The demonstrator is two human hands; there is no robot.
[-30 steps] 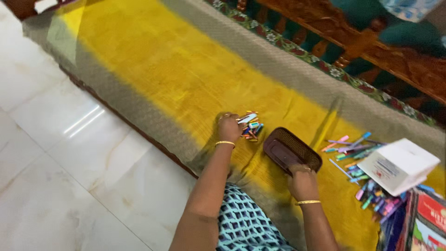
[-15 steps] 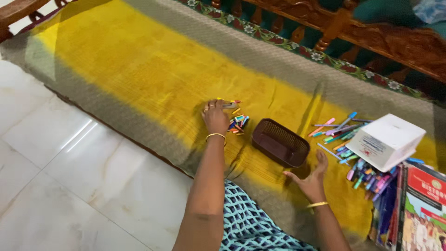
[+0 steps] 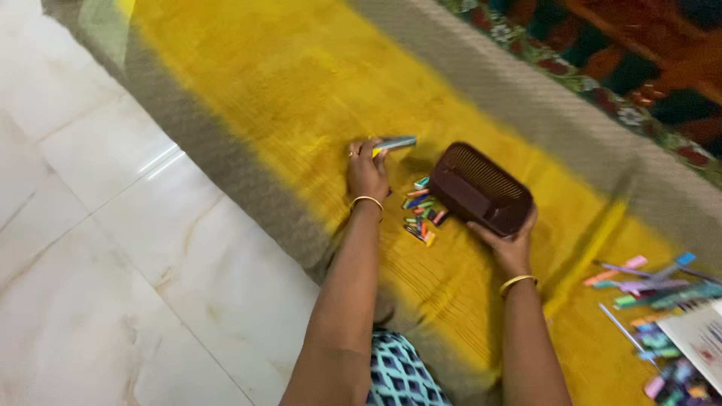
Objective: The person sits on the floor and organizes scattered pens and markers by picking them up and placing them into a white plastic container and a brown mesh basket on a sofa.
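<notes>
1. Left hand (image 3: 366, 174): grip closed on a short crayon (image 3: 396, 142), pinched at the fingertips and held level just above the yellow mat (image 3: 263, 83). A gold bangle sits at the wrist.
2. Right hand (image 3: 508, 244): fingers clamped on the near edge of a dark brown box (image 3: 480, 188), which is tilted, its ribbed face turned up and toward the left hand. A gold bangle is on this wrist too.
3. Small pile of crayon pieces (image 3: 421, 210): loose on the mat, between the two hands, touching or just beside the box's lower left edge.
4. Open room: wide bare yellow mat above and to the left of the left hand; a narrower bare strip lies to the right of the box.
5. Mat edges: a grey-brown border (image 3: 226, 173) runs along the near side, just left of the left forearm; a second grey band lies on the far side.
6. Scattered pens and markers (image 3: 650, 289): at the right edge of the view, well apart from the box.
7. Floor (image 3: 113, 263): pale glossy tiles to the left of the mat.
8. Patterned rug (image 3: 602, 83): beyond the far border, blurred.
</notes>
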